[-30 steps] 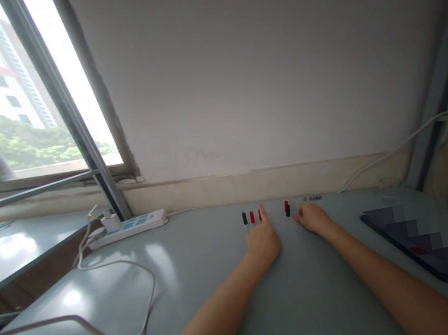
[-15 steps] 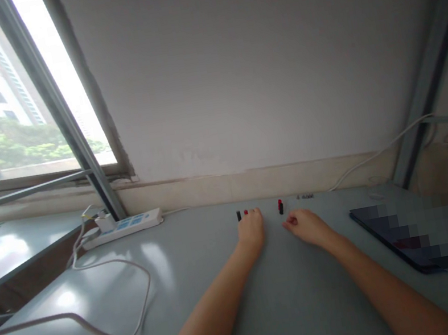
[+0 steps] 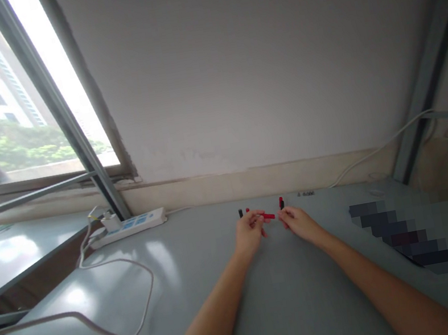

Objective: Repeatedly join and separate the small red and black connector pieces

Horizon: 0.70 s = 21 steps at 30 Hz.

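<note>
My left hand (image 3: 248,233) holds a short red tube (image 3: 268,216) between thumb and fingers, lying level and pointing right. My right hand (image 3: 299,222) is closed in a pinch just beyond the tube's right end; whatever may be in its fingertips is too small to make out. Behind the left hand, a black cylinder (image 3: 241,213) stands on the table, with the top of another red piece (image 3: 248,210) beside it, partly hidden. A red-and-black cylinder (image 3: 281,202) stands just behind the right fingertips. Several tiny dark pieces (image 3: 305,194) lie in a row farther right.
The grey table (image 3: 193,288) runs back to the wall. At left sits a white power strip (image 3: 130,228) with plugs, its cable (image 3: 151,284) looping across the tabletop. A dark flat object (image 3: 400,234), blurred out, lies at right. Metal posts (image 3: 57,104) rise at both sides.
My left hand has lifted slightly and turned, bringing a red tube into sight in its fingers. My right hand has moved a little left and back, closer to the left hand.
</note>
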### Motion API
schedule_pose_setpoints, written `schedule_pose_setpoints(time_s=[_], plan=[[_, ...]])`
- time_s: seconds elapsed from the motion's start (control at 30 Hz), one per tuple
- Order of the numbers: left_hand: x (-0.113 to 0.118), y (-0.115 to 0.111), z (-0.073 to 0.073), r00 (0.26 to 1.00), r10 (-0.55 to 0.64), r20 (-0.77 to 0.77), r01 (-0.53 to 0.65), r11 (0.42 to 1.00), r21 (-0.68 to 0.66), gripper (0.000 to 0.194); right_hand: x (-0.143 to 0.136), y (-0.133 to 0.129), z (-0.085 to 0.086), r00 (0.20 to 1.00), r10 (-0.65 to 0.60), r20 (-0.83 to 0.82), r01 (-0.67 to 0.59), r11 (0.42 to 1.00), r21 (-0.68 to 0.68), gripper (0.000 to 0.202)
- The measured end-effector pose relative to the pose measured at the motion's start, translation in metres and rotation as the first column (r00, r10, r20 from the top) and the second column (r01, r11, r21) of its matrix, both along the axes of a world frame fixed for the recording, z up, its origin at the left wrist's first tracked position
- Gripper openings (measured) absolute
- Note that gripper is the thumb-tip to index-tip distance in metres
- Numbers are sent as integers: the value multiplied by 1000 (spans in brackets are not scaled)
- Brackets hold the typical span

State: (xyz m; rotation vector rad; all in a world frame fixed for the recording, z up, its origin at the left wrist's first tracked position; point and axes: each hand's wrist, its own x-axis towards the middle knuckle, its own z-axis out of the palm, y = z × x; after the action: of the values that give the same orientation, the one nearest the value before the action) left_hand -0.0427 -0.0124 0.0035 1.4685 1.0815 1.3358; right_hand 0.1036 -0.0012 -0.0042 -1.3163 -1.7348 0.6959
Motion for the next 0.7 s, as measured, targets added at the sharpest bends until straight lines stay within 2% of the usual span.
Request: schedule_pose_setpoints(time_s=[0.17, 0.37, 0.5, 0.7], plan=[[2, -3, -1, 999, 7, 47, -6, 1000, -3, 12, 1, -3, 1, 987, 86, -137, -100, 990, -100, 31], [-1, -1, -4, 998, 29, 59, -26, 998, -50, 10, 1, -6, 0, 976, 135, -171, -152, 984, -90, 24], [-2, -2, -2, 998, 53, 44, -49, 995, -85, 10, 1, -6, -2, 965, 116, -235, -136, 988, -70, 24], [-1, -4, -1, 999, 45, 26, -43, 996, -82, 8, 0, -10, 2, 987, 131, -90, -134, 991, -27, 12]])
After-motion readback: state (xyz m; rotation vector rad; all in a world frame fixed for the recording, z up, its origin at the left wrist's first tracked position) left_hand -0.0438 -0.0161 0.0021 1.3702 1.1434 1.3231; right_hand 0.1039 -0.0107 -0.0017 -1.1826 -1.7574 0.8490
